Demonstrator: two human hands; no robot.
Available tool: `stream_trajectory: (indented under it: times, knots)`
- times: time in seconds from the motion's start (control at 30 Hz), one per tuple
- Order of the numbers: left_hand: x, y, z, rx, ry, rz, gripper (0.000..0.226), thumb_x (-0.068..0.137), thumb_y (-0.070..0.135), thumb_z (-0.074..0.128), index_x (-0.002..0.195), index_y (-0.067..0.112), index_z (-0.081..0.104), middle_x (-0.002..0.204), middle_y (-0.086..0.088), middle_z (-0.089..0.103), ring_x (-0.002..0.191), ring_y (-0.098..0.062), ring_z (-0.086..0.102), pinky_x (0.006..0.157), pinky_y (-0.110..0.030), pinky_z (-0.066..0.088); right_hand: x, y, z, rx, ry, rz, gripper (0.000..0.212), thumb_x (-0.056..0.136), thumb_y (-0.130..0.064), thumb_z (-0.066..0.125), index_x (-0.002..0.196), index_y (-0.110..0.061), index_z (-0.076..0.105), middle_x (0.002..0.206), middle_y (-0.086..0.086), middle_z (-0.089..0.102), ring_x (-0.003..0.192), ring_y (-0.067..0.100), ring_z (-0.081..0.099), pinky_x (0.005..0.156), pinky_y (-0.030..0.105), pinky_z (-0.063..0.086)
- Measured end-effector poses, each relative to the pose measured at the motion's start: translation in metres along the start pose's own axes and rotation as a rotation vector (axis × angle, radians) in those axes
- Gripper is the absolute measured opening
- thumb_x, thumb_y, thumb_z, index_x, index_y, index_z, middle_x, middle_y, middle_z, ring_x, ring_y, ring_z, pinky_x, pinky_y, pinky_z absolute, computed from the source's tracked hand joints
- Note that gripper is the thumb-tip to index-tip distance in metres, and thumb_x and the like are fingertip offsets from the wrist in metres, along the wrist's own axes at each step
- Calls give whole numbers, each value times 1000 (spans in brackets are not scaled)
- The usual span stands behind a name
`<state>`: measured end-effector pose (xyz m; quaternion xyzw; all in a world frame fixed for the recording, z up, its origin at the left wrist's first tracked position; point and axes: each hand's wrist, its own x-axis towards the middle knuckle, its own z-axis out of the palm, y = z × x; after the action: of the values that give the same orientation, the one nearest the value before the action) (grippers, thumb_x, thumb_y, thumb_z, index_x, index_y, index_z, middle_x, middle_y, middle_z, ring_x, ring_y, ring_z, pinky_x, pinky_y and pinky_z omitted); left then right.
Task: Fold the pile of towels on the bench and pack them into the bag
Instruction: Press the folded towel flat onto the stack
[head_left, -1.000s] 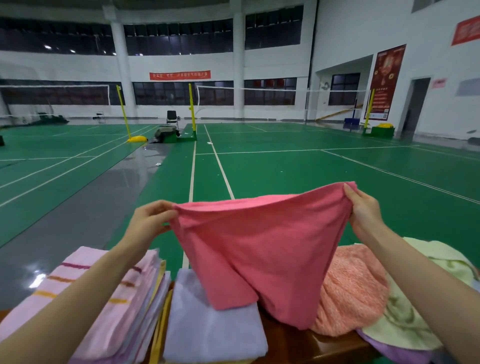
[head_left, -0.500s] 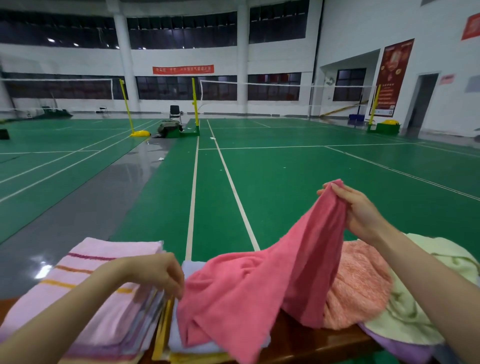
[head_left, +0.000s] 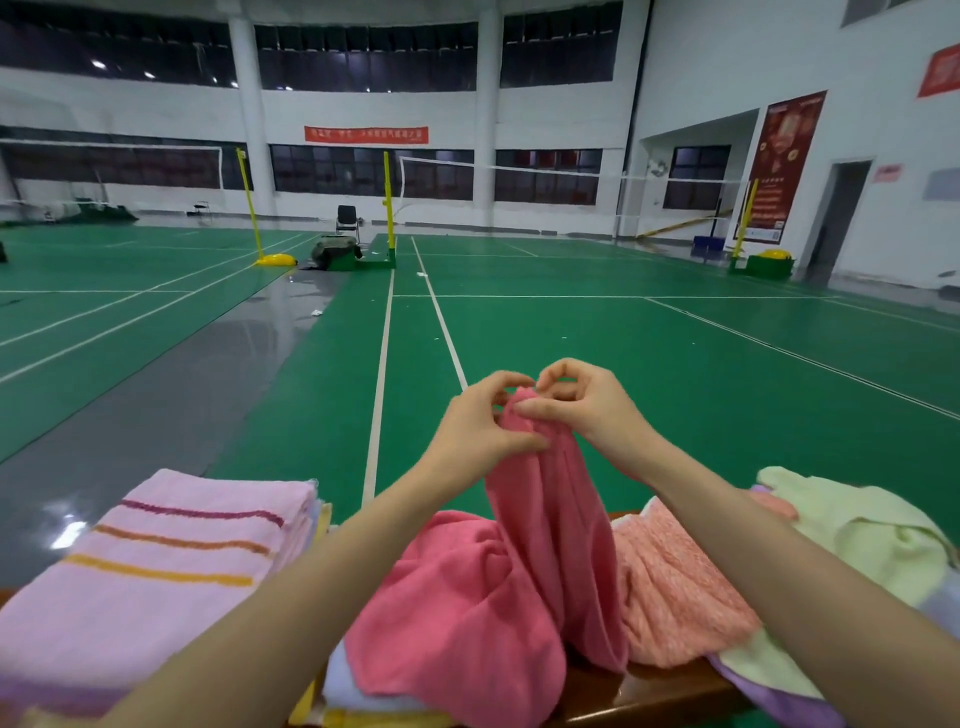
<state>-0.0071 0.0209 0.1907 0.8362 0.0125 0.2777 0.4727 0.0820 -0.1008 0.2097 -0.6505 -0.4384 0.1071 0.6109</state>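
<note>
Fingers (head_left: 535, 411) of left hand (head_left: 475, 426) and right hand (head_left: 592, 405) pinch the top of the pink towel (head_left: 493, 587), its rest heaped on the counter (head_left: 654, 691). Best to match the 2 corners exactly, then smooth it flat.

Green court (head_left: 571, 338), net post (head_left: 387, 208), black chair (head_left: 347, 219)

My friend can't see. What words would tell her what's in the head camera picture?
The left hand and right hand pinch the top of a pink towel that drapes down onto a wooden bench. A folded striped stack lies left of it, a peach towel and a pale green towel right, a green sports court beyond.
</note>
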Motion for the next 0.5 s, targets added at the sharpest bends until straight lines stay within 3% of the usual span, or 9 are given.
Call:
stream_trajectory:
  times: [0.1,0.2,0.27,0.37,0.5]
  knots:
    - [5,-2,-2,38,55,2,42,52,48,69,73,11,67,62,3,54,57,-11,44,58,-30,37,1,-4,4,36,91,-21,22,76,-1,71,68,-11,54,51,-11,59,47,-4,50,48,8,38]
    - [4,2,-6,1,57,3,24,66,38,68,57,17,63,57,2,41,57,-10,34,55,-29,27,-4,-3,7,30,109,-63,18,78,1,69,73,-11,56,62,-7,59,51,-6,51,52,6,38]
    - [3,6,-11,-93,110,-15,23,71,30,75,57,19,61,57,0,45,56,-10,37,53,-27,29,-11,7,6,15,107,-49,21,75,1,72,79,-13,56,73,-1,60,60,-5,55,59,9,43]
    - [5,10,-21,-247,198,-47,15,80,14,71,66,12,66,63,-2,56,60,-10,48,57,-24,40,-24,33,4,-47,21,58,32,67,-1,79,84,-14,55,76,4,66,68,8,61,66,24,51]
    - [9,11,-40,-263,303,-21,12,80,15,69,69,14,67,61,6,62,59,-5,53,60,-19,44,-35,60,0,-318,-74,170,35,60,-22,80,81,-1,61,72,5,58,67,13,49,58,30,42]
